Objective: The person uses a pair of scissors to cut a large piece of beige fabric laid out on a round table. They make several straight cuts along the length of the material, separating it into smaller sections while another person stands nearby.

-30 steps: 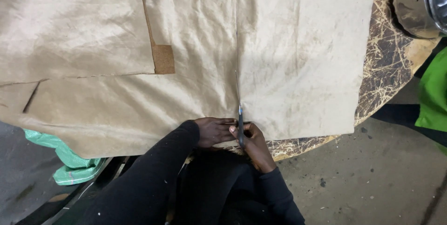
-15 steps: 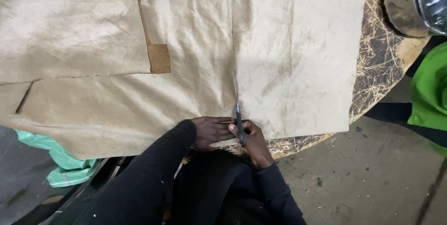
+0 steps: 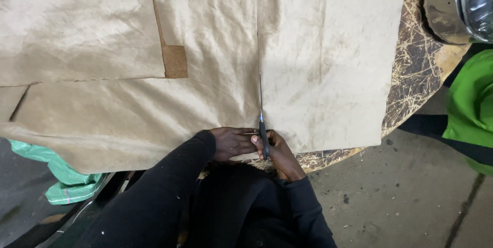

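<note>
The right hand [image 3: 280,150] is curled tight round the black handles of a pair of scissors [image 3: 262,119], down at the near edge of the table. The left hand [image 3: 233,142] lies just beside it, fingers flat and close together, pressing the tan fabric [image 3: 318,58] down on the left of the blades. The blades point straight away from the person, thin and drawn nearly together, lying along a straight line in the cloth that runs on to the far edge. Whether that line is a crease or a chalk mark I cannot tell.

By the look of it the cut has only just started: the blades have gone in a little way from the near hem, and nearly the whole line ahead appears uncut.

Left of the line a second tan sheet [image 3: 77,27] overlaps the first, with a small brown patch [image 3: 175,61] at its corner. The mottled round table [image 3: 411,68] shows bare on the right, under a shiny metal vessel [image 3: 457,4]. A green garment [image 3: 470,104] hangs at the far right, and a pale green bag [image 3: 61,178] sits low on the left
</note>
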